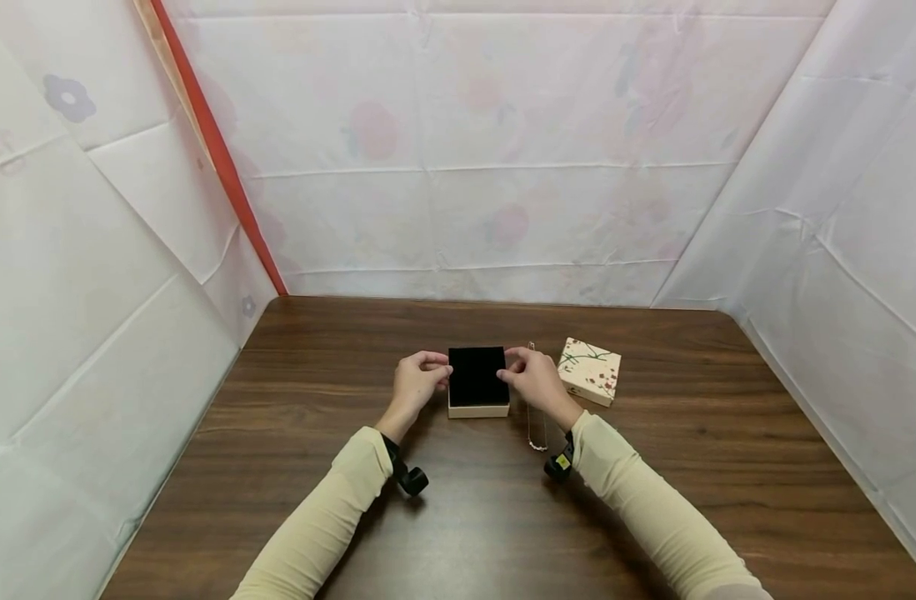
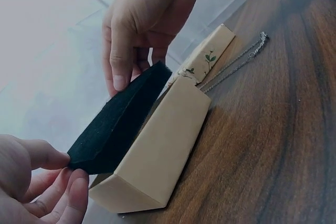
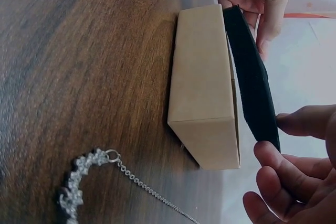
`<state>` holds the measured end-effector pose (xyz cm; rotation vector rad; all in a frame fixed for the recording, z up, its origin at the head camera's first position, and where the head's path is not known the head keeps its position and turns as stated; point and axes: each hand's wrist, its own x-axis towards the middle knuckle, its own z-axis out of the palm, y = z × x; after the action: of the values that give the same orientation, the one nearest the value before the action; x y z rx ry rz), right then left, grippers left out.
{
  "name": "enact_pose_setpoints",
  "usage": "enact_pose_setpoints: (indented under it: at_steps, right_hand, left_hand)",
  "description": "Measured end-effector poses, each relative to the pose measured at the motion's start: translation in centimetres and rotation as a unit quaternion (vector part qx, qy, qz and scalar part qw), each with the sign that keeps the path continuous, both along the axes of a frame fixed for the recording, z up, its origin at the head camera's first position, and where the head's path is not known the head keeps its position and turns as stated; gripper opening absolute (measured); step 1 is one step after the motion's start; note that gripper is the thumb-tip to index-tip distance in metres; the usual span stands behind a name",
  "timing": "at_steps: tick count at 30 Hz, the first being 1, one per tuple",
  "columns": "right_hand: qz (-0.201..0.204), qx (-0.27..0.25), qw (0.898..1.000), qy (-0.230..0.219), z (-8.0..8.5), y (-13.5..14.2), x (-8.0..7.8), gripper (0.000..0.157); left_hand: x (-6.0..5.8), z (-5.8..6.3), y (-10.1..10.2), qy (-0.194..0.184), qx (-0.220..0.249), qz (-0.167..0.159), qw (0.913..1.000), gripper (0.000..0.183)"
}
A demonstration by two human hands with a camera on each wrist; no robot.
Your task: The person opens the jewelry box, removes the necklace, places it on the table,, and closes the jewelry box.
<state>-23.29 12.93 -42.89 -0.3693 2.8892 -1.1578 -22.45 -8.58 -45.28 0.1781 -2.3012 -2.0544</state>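
Between the two hands is a black foam pad (image 1: 477,375), held just above the open top of a cream box base (image 1: 478,412). My left hand (image 1: 416,385) pinches the pad's left edge between thumb and fingers. At the opposite edge, my right hand (image 1: 534,379) pinches it the same way. In the left wrist view the pad (image 2: 118,116) tilts over the box base (image 2: 163,140), a gap showing between them. A silver chain necklace (image 1: 538,447) with a sparkling curved pendant lies on the table beside the box, partly hidden under the right hand.
The box lid (image 1: 591,371), cream with red flowers and green stems, lies right of the right hand. Everything rests on a dark wood-grain table (image 1: 277,467). Pale patterned cloth (image 1: 473,150) hangs behind and along both sides, with a red strip (image 1: 217,150) at left.
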Motion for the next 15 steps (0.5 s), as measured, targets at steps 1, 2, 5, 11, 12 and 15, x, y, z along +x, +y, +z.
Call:
enact_pose_setpoints:
  at_steps: [1,2,5,11,12,15]
  right_hand:
    - [0.001,0.001,1.0,-0.001,-0.03,-0.03,-0.01,0.042]
    - [0.001,0.002,1.0,-0.002,-0.1,-0.06,-0.02,0.042]
    - [0.0,0.005,1.0,-0.003,-0.27,-0.11,-0.09,0.042]
    - [0.001,0.014,1.0,-0.007,-0.3,-0.08,-0.15,0.043]
    - [0.001,0.014,1.0,-0.009,-0.3,-0.09,-0.15,0.043]
    - [0.003,0.014,1.0,-0.015,-0.28,-0.12,-0.12,0.043]
  left_hand:
    - [0.01,-0.04,0.0,-0.001,-0.001,-0.001,1.0,0.016]
    - [0.02,-0.07,-0.01,-0.003,-0.002,-0.001,1.0,0.016]
    - [0.0,-0.15,-0.02,-0.006,-0.005,-0.005,1.0,0.018]
    - [-0.07,-0.26,-0.08,-0.01,-0.009,-0.012,0.9998,0.022]
    - [-0.06,-0.26,-0.1,-0.011,-0.011,-0.012,0.9998,0.023]
    - [-0.02,-0.27,-0.12,-0.011,-0.013,-0.015,0.9997,0.023]
